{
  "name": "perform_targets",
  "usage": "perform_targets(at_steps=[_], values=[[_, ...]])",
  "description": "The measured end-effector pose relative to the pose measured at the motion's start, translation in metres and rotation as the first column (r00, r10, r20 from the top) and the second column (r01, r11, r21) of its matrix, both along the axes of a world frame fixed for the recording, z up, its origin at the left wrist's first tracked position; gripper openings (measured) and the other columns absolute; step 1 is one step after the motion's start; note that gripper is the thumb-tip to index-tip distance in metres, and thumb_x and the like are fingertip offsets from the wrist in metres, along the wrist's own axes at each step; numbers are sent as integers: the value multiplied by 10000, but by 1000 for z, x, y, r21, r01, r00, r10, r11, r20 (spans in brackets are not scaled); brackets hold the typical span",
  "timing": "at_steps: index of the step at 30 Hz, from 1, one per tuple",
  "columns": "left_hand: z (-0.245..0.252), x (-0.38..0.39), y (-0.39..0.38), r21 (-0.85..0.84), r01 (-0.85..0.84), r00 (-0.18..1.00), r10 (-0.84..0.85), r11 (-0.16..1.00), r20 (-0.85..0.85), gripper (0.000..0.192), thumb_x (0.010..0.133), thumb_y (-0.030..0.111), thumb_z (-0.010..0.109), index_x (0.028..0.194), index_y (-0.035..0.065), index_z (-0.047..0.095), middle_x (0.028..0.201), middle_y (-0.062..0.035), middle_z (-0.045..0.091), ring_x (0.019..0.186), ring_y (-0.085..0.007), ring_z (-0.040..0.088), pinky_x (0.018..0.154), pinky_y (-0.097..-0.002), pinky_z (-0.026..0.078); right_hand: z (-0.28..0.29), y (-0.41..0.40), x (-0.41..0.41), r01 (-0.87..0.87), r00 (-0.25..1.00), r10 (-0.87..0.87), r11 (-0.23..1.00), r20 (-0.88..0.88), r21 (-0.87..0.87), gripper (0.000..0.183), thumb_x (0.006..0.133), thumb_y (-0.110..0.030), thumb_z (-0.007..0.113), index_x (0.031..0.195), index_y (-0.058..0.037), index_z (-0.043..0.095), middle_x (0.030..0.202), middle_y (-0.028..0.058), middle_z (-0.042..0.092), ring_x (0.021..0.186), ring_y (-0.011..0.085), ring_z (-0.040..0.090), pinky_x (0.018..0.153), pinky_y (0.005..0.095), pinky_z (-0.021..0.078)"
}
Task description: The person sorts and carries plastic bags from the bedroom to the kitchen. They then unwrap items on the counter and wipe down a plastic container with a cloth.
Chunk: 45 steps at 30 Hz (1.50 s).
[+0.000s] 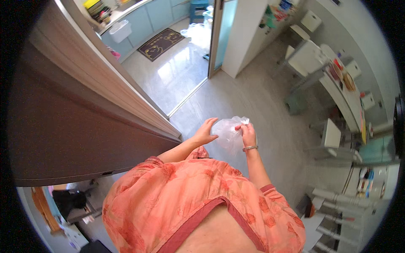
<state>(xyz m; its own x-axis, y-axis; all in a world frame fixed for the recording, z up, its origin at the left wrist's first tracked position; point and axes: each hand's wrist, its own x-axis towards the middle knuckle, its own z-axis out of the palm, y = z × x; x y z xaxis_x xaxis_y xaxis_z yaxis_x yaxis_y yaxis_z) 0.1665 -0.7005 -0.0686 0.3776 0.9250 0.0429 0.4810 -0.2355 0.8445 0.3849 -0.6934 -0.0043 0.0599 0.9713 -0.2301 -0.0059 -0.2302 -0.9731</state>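
A thin, translucent plastic bag hangs in front of my body, above the grey floor. My right hand, with a bangle at the wrist, pinches the bag's gathered upper right part between thumb and fingers. At the bag's left side is my left hand, its thumb and fingers spread apart and holding nothing. Its fingertips are close to the plastic; whether they touch it I cannot tell.
A dark brown door or panel stands close on the left. Ahead, a metal floor track crosses a doorway to a kitchen with a patterned mat. A long white table with chairs is at the right.
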Motion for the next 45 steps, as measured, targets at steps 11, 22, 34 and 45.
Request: perform_targets(at_steps=[11, 22, 34, 45], values=[[-117, -67, 219, 80, -203, 865, 217, 976, -453, 942, 632, 395, 726, 1387, 72, 263, 1440, -196, 228, 1346, -358, 196, 994, -631, 213, 19, 235, -159, -550, 795, 499, 833, -345, -64, 126, 857, -138, 494, 800, -33, 536, 733, 39, 561, 697, 120, 532, 678, 260, 430], [-29, -251, 423, 279, -495, 822, 547, 823, -156, 183, 676, 182, 612, 817, 66, 600, 833, -141, 611, 822, -332, 571, 774, -417, 441, 83, 451, -284, -862, 505, 806, 450, 309, 235, 203, 763, -164, 666, 816, -18, 535, 739, 117, 571, 651, 226, 540, 610, 327, 436], [-28, -483, 580, 253, -685, 556, 716, 683, -423, 287, 683, 143, 601, 961, 93, 552, 841, -129, 604, 852, -335, 560, 788, -445, 404, 34, 724, -463, -843, 535, 686, 468, 493, 264, 165, 759, -179, 647, 795, -33, 579, 748, 140, 569, 703, 321, 559, 631, 377, 448], [-21, -608, 800, 258, -639, 559, 669, 724, -491, 740, 604, 282, 764, 1231, 83, 426, 1058, -137, 511, 1001, -337, 477, 858, -438, 388, 21, 963, -606, -738, 654, 526, 603, 544, 304, 207, 754, -190, 590, 697, -8, 507, 679, 169, 542, 666, 350, 541, 599, 411, 430]])
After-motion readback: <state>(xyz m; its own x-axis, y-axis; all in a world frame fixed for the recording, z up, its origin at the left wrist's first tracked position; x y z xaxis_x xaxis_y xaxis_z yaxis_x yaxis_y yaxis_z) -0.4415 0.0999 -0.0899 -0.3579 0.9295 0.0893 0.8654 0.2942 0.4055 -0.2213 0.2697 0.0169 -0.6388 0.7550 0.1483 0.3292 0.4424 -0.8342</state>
